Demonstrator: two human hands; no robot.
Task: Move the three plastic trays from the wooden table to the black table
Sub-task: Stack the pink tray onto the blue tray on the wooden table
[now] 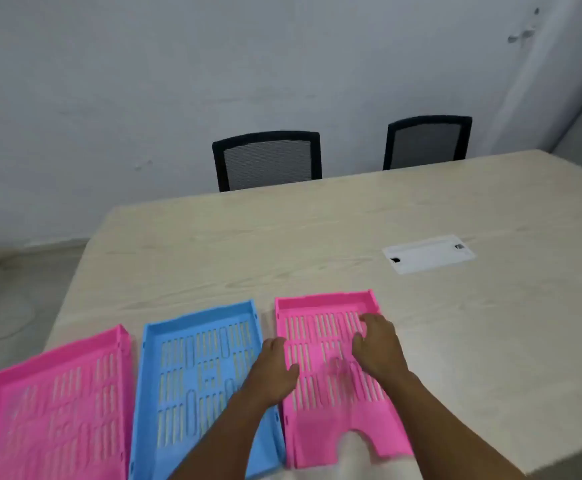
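Three slotted plastic trays lie side by side near the front edge of the pale wooden table (282, 237): a pink tray (47, 410) on the left, a blue tray (192, 375) in the middle, and a second pink tray (324, 341) on the right. My left hand (272, 372) rests at the left rim of the right pink tray, fingers curled over the edge. My right hand (376, 344) lies over that tray's right side, fingers bent. Whether either hand grips the tray firmly is unclear. The black table is out of view.
Two black mesh-back chairs (268, 161) (428, 142) stand behind the table's far edge against a grey wall. A white cable-port cover (428, 254) sits flush in the tabletop at the right. Floor shows at the left.
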